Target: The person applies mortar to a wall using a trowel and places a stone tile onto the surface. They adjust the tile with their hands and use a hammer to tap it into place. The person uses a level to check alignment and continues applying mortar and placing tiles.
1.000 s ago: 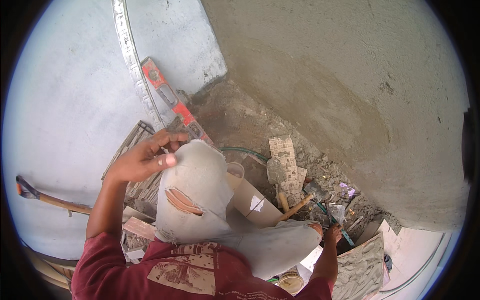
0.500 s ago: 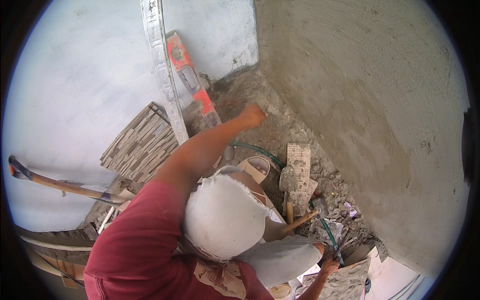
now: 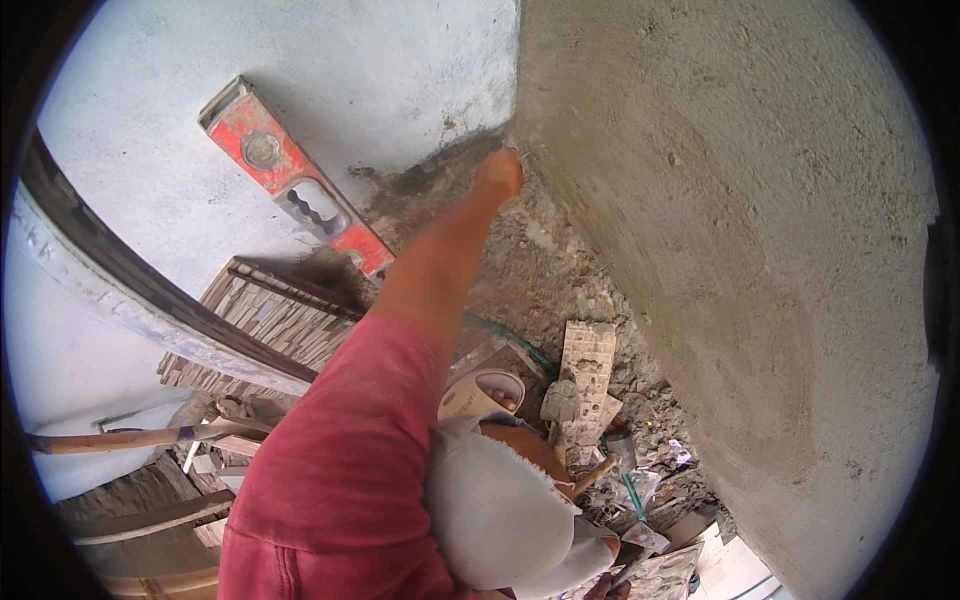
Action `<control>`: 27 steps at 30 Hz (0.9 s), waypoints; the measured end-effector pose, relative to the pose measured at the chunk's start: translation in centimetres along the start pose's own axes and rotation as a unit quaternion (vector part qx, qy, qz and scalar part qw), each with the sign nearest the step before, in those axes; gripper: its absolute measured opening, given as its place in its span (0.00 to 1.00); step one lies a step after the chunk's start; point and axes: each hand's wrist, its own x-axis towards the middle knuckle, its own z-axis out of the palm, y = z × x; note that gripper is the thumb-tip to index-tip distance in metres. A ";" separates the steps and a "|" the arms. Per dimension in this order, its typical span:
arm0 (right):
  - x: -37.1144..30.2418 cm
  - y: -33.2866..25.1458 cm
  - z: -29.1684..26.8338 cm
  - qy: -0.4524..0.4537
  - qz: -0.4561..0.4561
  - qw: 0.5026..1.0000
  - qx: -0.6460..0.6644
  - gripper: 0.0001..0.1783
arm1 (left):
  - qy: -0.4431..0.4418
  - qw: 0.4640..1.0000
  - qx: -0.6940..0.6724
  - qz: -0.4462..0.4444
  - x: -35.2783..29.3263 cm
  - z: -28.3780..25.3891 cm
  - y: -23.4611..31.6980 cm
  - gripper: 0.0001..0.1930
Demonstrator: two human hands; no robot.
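My left hand (image 3: 500, 172) is stretched toward the floor corner where the pale wall (image 3: 420, 70) meets the grey plastered wall (image 3: 720, 200). Its fingers are curled closed; what they hold, if anything, is too small to make out. Left of that forearm, a red spirit level (image 3: 268, 150) leans on the pale wall. My right hand (image 3: 606, 588) barely shows at the lower edge, near a mortar-smeared board (image 3: 665, 572), its fingers mostly cut off. A hammer (image 3: 620, 447) with a wooden handle and a mortar-covered trowel (image 3: 561, 402) lie beyond my knee.
A long metal straightedge (image 3: 150, 320) slants across the left side, over a stone-patterned tile (image 3: 265, 320). A wooden-handled tool (image 3: 120, 441) lies below it. Rubble, a green hose (image 3: 630, 495) and a mortar-spotted tile strip (image 3: 588, 350) lie near my sandal (image 3: 465, 397).
My left hand has moved farther into the corner. The straightedge has swung down to the left, and the view has shifted. My right hand has dropped almost out of the picture.
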 end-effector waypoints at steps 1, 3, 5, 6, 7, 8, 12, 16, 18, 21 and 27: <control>-0.4 -1.3 0.1 -0.028 -0.003 1.000 -0.011 0.20 | -0.006 1.000 -0.001 0.003 0.5 0.0 0.0 0.08; -0.4 -3.5 1.0 -0.061 -0.044 0.997 -0.011 0.17 | -0.013 1.000 0.008 0.014 1.3 0.2 0.1 0.08; 0.8 -5.0 2.3 -0.095 -0.072 0.992 0.028 0.14 | -0.011 1.000 0.006 0.014 2.0 0.4 0.2 0.08; 1.6 -5.5 3.0 -0.123 -0.066 0.990 0.011 0.14 | -0.010 1.000 0.001 0.010 2.1 0.6 0.3 0.08; 2.5 -6.1 3.6 -0.151 -0.059 0.987 -0.007 0.14 | -0.008 1.000 -0.003 0.005 2.2 0.8 0.3 0.08; 3.9 -6.5 4.5 -0.116 -0.192 0.971 0.081 0.16 | -0.001 1.000 0.005 0.009 2.3 0.9 0.3 0.08; 8.1 -8.4 7.2 -0.190 -0.082 0.975 0.075 0.13 | 0.041 0.997 0.040 0.051 2.3 1.4 0.3 0.09; 12.0 -11.0 10.4 -0.204 -0.147 0.963 0.095 0.10 | -0.003 0.997 0.052 0.052 3.3 1.1 0.5 0.09; 13.3 -12.4 11.5 -0.217 -0.165 0.952 0.138 0.09 | -0.037 0.989 0.114 0.090 3.8 0.9 0.2 0.09; 14.7 -14.7 13.0 -0.264 -0.145 0.937 0.178 0.07 | -0.070 0.993 0.070 0.061 3.5 1.0 -0.9 0.09; 17.3 -20.5 17.0 -0.320 -0.216 0.908 0.166 0.09 | -0.095 0.991 -0.098 -0.013 2.5 1.7 -2.1 0.08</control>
